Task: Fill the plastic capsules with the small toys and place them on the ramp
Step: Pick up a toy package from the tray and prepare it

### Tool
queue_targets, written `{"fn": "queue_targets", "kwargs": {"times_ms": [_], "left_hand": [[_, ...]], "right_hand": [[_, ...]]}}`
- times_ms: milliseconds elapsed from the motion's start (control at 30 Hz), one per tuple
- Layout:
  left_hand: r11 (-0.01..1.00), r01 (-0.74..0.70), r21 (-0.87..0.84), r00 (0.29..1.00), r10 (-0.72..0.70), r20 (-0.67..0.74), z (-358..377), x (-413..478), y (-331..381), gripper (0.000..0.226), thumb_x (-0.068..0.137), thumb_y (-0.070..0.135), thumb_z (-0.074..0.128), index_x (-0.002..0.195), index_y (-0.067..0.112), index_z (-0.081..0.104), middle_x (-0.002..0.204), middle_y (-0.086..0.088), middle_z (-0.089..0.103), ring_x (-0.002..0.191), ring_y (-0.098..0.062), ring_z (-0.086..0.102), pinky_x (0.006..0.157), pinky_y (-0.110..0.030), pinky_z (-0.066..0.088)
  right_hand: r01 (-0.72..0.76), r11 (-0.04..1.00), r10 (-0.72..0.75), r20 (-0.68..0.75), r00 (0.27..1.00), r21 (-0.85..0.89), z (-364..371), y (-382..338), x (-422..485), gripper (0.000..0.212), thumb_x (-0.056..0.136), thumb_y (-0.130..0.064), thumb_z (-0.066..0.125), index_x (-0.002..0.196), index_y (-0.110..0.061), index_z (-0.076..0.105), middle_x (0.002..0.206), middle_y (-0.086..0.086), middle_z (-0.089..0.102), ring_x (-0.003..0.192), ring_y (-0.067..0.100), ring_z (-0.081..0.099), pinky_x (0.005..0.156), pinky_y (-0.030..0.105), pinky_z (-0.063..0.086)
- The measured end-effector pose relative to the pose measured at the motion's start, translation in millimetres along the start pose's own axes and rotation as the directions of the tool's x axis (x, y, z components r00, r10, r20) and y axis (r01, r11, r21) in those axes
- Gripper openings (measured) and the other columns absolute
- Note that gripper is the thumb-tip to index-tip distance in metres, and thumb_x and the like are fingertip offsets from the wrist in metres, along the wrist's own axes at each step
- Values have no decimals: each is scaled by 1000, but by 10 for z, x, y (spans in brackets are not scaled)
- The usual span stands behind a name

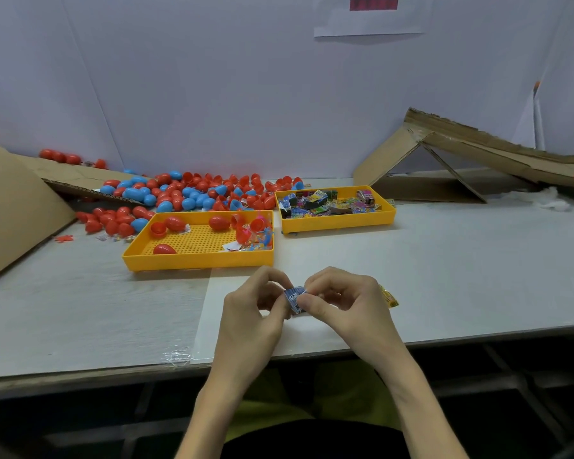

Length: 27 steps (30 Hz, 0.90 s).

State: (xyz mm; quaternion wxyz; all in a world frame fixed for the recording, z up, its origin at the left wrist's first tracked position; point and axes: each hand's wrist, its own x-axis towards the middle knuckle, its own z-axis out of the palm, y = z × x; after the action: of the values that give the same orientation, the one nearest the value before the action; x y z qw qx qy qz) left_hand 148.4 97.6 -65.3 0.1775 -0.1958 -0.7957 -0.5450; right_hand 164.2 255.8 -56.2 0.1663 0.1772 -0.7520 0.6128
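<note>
The worker, left hand [249,314] and right hand [343,304] bare to the forearms, wears a yellow-green garment [274,409] with dark cloth [312,440] below.

Red and blue capsules [179,193] lie behind the yellow hole-patterned tray [196,260]. Right of it, a second yellow tray [338,223] holds multicoloured packets [325,205]; in front, a blue packet [294,297].

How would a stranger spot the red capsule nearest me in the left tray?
Of the two yellow trays on the table, take the left tray, the one with a perforated floor. A closed red capsule lies alone in its near left corner, apart from the capsules along the far side.
</note>
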Motion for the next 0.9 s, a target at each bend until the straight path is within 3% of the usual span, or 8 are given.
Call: {"fn": "queue_targets", "kwargs": {"times_ms": [300, 367, 567, 600, 667, 733, 767, 900], "left_hand": [[1000, 10, -27, 999, -10, -31, -19, -34, -8, 24, 90, 6, 70, 89, 27, 60, 71, 11, 70, 67, -12, 69, 64, -19, 55], [999, 28, -20, 1000, -28, -9, -29, -34, 4, 22, 89, 8, 71, 88, 27, 61, 70, 12, 69, 68, -12, 69, 64, -20, 55], [990, 137, -36, 938, -118, 326, -271, 161, 64, 12, 90, 14, 71, 98, 23, 66, 84, 8, 72, 80, -8, 68, 67, -20, 52], [987, 148, -60, 942, -122, 314, -367, 248, 58, 14, 91, 11, 69, 99, 22, 68, 85, 6, 73, 80, -6, 67, 67, -19, 52], [988, 141, -71, 984, -131, 123, -571, 500, 2, 16, 93, 7, 66, 94, 22, 70, 83, 4, 73, 77, -5, 66, 65, -17, 51], [984, 110, 144, 992, -100, -71, -738, 847, -111, 14, 94, 8, 66, 95, 21, 71, 93, 5, 73, 82, -5, 64, 68, -15, 48], [949, 113, 294, 992, -89, -94, -798, 1023, -178, 13, 94, 10, 66, 101, 19, 72, 103, 3, 72, 87, -7, 62, 72, -16, 46], [785, 116, 608, 985, -169, 29, -869, 1604, -529, 33, 90, 5, 71, 122, 11, 68, 129, -7, 65, 107, -17, 59, 85, -30, 49]], "right_hand": [[-113, 993, 114, 33, 993, -34, 25, -23, 22, 6, 87, -18, 74, 86, -23, 77, 81, -6, 75, 80, 16, 72, 77, 36, 61], [-116, 993, 117, 29, 993, -30, 25, -16, 15, 7, 87, -17, 74, 87, -24, 76, 81, -7, 75, 80, 14, 72, 77, 33, 61], [-134, 991, 134, -18, 991, 23, -29, 3, 15, 15, 87, -9, 74, 81, -22, 75, 70, -7, 72, 63, 1, 63, 56, 11, 47], [-139, 989, 142, -47, 989, 51, -31, 8, 17, 18, 86, -8, 74, 79, -24, 75, 70, -6, 72, 61, -1, 62, 54, 11, 46], [-149, 985, 157, -97, 983, 88, -28, 18, 26, 23, 85, -8, 75, 75, -29, 75, 71, -6, 73, 60, -2, 62, 54, 11, 46], [-157, 982, 168, -118, 979, 101, -20, 26, 31, 21, 85, -9, 75, 77, -28, 74, 72, -7, 74, 59, -2, 63, 55, 12, 47], [-162, 981, 174, -123, 977, 107, -17, 28, 33, 19, 85, -9, 75, 78, -27, 74, 72, -7, 74, 59, -2, 63, 55, 12, 47], [-174, 981, 186, -150, 971, 91, -11, 30, 47, 14, 86, -11, 75, 79, -24, 74, 72, -9, 74, 60, -3, 63, 55, 11, 46]]}}
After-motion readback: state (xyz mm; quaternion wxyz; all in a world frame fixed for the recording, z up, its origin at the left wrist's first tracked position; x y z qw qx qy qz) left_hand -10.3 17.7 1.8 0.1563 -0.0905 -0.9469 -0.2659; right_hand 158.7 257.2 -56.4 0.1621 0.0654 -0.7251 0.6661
